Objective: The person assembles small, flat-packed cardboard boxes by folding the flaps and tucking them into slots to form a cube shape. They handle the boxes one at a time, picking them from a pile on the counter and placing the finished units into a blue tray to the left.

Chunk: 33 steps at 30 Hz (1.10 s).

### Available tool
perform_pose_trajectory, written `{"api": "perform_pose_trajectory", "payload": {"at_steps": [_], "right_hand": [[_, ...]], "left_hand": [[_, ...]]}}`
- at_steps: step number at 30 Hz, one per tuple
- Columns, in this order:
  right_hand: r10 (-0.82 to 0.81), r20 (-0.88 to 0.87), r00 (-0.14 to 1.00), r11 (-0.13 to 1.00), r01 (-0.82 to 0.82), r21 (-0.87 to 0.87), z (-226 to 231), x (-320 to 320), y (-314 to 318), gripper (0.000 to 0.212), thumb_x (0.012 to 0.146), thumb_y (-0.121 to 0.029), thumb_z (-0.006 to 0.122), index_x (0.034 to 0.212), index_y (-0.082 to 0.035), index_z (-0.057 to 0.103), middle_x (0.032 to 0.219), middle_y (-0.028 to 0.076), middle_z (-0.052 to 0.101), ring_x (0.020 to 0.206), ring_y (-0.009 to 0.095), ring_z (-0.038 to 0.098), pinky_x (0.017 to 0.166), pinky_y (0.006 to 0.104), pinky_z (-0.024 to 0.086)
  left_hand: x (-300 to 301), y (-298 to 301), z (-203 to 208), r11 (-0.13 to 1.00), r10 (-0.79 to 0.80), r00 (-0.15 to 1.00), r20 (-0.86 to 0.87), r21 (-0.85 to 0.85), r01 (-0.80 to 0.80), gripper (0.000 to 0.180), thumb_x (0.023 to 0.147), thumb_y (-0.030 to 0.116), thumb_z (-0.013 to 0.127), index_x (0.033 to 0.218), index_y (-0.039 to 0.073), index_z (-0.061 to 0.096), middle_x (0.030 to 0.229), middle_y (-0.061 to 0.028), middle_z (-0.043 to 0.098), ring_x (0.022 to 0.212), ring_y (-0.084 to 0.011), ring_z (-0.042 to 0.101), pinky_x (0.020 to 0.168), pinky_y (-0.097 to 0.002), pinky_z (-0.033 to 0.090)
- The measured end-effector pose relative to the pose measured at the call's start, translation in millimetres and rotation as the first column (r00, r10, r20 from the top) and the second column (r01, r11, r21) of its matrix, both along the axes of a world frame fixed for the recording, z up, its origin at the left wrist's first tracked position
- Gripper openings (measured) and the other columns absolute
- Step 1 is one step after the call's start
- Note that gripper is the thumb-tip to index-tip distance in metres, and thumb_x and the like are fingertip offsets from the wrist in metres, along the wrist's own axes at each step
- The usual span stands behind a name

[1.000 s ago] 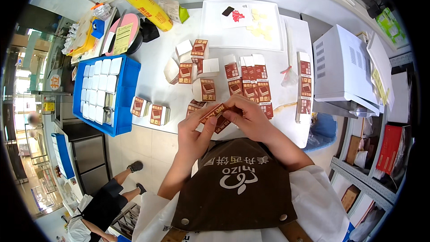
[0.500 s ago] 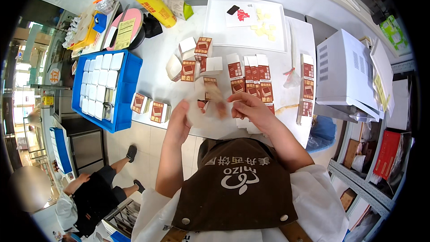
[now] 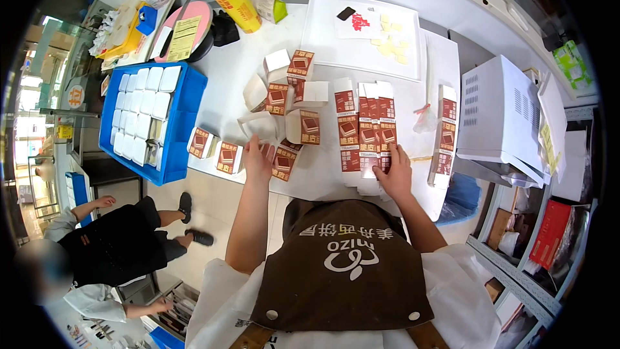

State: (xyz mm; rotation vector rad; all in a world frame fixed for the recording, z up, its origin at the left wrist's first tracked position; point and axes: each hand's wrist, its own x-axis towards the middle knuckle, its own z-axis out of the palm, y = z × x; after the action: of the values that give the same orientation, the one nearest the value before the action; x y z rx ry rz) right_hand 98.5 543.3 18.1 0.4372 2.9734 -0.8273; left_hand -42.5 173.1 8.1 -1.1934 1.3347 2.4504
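Observation:
My left hand (image 3: pixel 257 160) is at the near edge of the folded cartons, its fingers curled against a small brown-and-white carton (image 3: pixel 284 163) that is partly hidden by them. Just beyond the fingertips a white open carton (image 3: pixel 257 126) gapes upward, and another folded carton (image 3: pixel 305 127) stands to its right. My right hand (image 3: pixel 394 172) rests with fingers spread on the near end of a row of flat brown printed cartons (image 3: pixel 368 130). Its thumb and fingertips touch them, and none is lifted.
More folded cartons (image 3: pixel 278 98) cluster farther back, and two stand (image 3: pixel 229 156) at the left table edge. A blue crate (image 3: pixel 184 130) holds several white-topped boxes. At the back lies a white tray (image 3: pixel 323 52); a flat carton strip (image 3: pixel 445 136) and white appliance (image 3: pixel 494 106) are right. Another person (image 3: pixel 119 245) stands left.
Both hands have parted from the blurred carton between them. My left hand has set it by the other folded cartons; my right hand has come down onto the flat ones. The other person has shifted.

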Motion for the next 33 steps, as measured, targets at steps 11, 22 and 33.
{"api": "perform_pose_trajectory", "payload": {"at_steps": [11, 22, 33], "right_hand": [[-0.2, 0.072, 0.977, 0.907, 0.212, -0.363, -13.5, 2.7, 11.8, 0.051, 0.082, -0.014, 0.072, 0.13, -0.006, 0.056, 0.136, 0.018, 0.053, 0.12, 0.037, 0.052, 0.1, 0.0426, 0.045], [-0.125, 0.01, 0.992, 0.979, 0.125, -0.161, 0.1, 7.7, -0.4, 0.058, 0.082, -0.014, 0.073, 0.134, -0.005, 0.051, 0.13, 0.018, 0.057, 0.115, 0.035, 0.055, 0.1, 0.0422, 0.045], [-0.229, 0.218, 0.949, 0.417, 0.298, -0.859, -17.7, 19.0, 35.5, 0.038, 0.095, -0.005, 0.057, 0.133, -0.003, 0.055, 0.116, 0.007, 0.064, 0.098, 0.013, 0.061, 0.085, 0.028, 0.05]], "left_hand": [[26.4, 2.3, 15.5, 0.92, -0.29, 0.948, 0.134, -0.233, 0.315, 0.079, 0.096, 0.051, 0.05, 0.153, 0.005, 0.022, 0.156, -0.017, 0.027, 0.145, -0.0306, 0.025, 0.116, -0.0494, 0.019], [87.9, 55.2, 46.7, 0.175, -0.692, 0.679, 0.247, -0.854, 0.49, 0.093, 0.082, 0.018, 0.076, 0.15, -0.007, 0.018, 0.151, -0.0271, 0.03, 0.139, -0.0406, 0.032, 0.115, -0.0454, 0.029], [73.4, 87.1, 104.6, 0.221, -0.845, 0.529, -0.077, -0.951, 0.216, 0.068, 0.082, 0.01, 0.073, 0.141, 0.0, 0.041, 0.138, -0.0189, 0.048, 0.124, -0.0342, 0.05, 0.104, -0.0435, 0.041]]}}
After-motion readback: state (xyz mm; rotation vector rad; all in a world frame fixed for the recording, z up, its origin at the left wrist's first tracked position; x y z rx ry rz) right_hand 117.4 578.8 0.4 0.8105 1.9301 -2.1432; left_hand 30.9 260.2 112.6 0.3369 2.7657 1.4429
